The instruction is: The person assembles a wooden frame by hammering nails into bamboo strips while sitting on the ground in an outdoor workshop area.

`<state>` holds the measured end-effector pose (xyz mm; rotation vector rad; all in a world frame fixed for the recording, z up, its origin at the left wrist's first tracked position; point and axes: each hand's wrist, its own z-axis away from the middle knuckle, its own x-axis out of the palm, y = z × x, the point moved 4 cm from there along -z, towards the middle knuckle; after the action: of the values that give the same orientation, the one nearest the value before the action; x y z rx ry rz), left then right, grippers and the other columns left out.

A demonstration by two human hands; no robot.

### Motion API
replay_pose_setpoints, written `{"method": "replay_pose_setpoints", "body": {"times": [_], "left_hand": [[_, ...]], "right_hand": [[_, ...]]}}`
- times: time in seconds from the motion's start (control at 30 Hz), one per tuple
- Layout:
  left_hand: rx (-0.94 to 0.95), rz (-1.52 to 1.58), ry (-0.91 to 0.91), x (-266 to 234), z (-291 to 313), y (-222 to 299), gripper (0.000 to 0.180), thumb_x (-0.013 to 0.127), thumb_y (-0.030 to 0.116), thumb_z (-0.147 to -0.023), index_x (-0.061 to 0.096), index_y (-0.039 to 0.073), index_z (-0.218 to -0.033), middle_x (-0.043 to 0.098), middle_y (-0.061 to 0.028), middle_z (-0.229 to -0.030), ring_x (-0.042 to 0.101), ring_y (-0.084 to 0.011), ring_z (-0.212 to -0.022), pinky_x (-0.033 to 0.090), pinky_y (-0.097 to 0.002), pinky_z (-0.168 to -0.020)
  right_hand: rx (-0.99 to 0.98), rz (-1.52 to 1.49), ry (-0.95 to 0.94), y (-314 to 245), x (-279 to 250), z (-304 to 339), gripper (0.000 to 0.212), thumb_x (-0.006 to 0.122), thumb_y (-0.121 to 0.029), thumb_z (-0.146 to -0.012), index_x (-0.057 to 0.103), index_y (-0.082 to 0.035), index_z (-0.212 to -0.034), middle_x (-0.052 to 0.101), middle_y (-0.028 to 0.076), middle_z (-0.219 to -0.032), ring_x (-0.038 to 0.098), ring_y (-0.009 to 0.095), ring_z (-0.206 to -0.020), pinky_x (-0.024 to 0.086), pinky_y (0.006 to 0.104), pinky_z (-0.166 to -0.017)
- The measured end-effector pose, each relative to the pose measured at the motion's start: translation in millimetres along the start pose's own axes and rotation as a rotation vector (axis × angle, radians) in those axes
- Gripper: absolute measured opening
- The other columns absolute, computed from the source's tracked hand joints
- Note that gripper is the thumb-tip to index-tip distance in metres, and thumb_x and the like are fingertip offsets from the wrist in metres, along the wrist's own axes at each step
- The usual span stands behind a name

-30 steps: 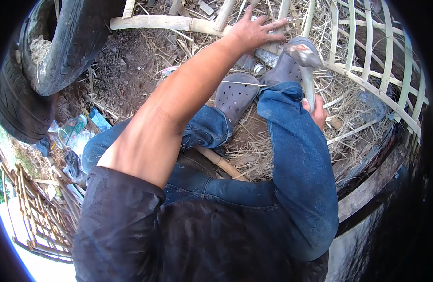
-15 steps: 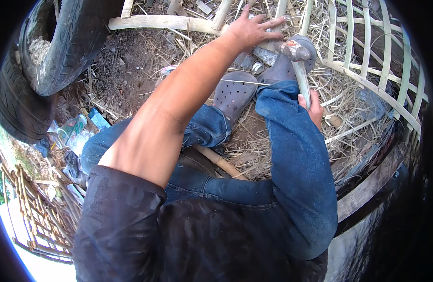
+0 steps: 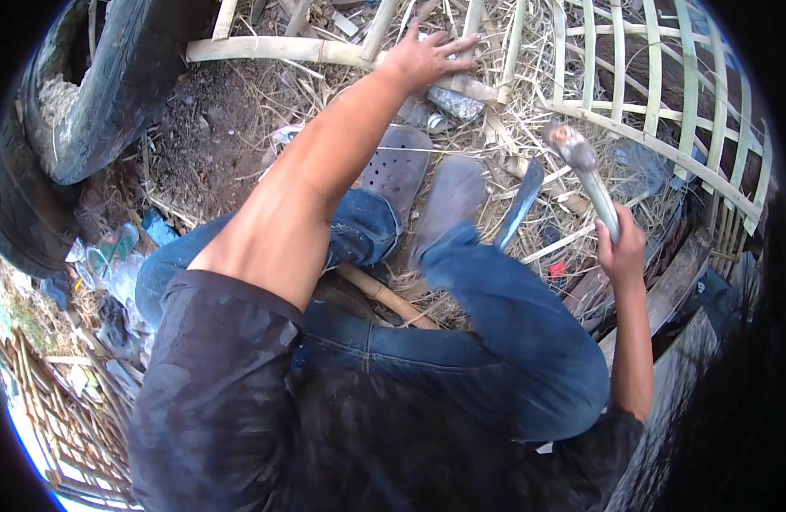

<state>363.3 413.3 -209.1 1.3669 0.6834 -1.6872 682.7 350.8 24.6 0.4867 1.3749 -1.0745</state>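
Observation:
My left hand (image 3: 423, 61) is stretched out at the top with fingers spread. It rests on a woven frame of split bamboo, where a thick bamboo strip (image 3: 325, 50) meets thinner crosswise strips. Just beneath it a grey block (image 3: 455, 104), stone or metal, lies under the strips. My right hand (image 3: 623, 247) grips the handle of a hammer (image 3: 596, 198), raised to the right of my knee with its worn, rusty head pointing away from me. A long blade (image 3: 521, 205) lies on the straw between the hammer and my right foot, its handle end hidden by my leg.
Bamboo lattice (image 3: 653, 81) spreads across the top right. Old tyres (image 3: 111, 102) lean at the upper left, with plastic litter (image 3: 124, 264) below them. A grey clog (image 3: 397, 166) is on my left foot. A bamboo pole (image 3: 384, 294) lies between my legs; a plank (image 3: 679, 264) is at the right.
My right hand has swung the hammer right, away from my feet. My right foot has drawn back and left, uncovering the blade. My left hand stays on the bamboo.

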Motion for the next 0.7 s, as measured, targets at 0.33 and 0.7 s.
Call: {"method": "replay_pose_setpoints", "body": {"times": [0.33, 0.7], "left_hand": [[0.022, 0.023, 0.046, -2, 3, -3, 0.117, 0.091, 0.035, -0.051, 0.024, 0.048, -0.146, 0.009, 0.0067, -0.162, 0.04, -0.0242, -0.137, 0.038, -0.0598, -0.109], [0.024, -0.057, -0.034, -8, 1, -1, 0.117, 0.089, 0.03, -0.054, 0.021, 0.046, -0.148, 0.01, 0.0034, -0.162, 0.041, -0.0228, -0.136, 0.043, -0.0526, -0.104]], "right_hand": [[0.246, -0.534, 0.128, -20, 217, -23, 0.031, 0.067, -0.021, -0.09, 0.055, 0.001, -0.109, 0.065, 0.016, -0.076, 0.066, 0.03, -0.061, 0.051, 0.0383, -0.055], [0.304, -0.703, 0.139, -34, 210, -32, 0.034, 0.066, -0.021, -0.091, 0.054, 0.003, -0.112, 0.065, 0.021, -0.08, 0.068, 0.036, -0.07, 0.053, 0.0413, -0.061]]}}
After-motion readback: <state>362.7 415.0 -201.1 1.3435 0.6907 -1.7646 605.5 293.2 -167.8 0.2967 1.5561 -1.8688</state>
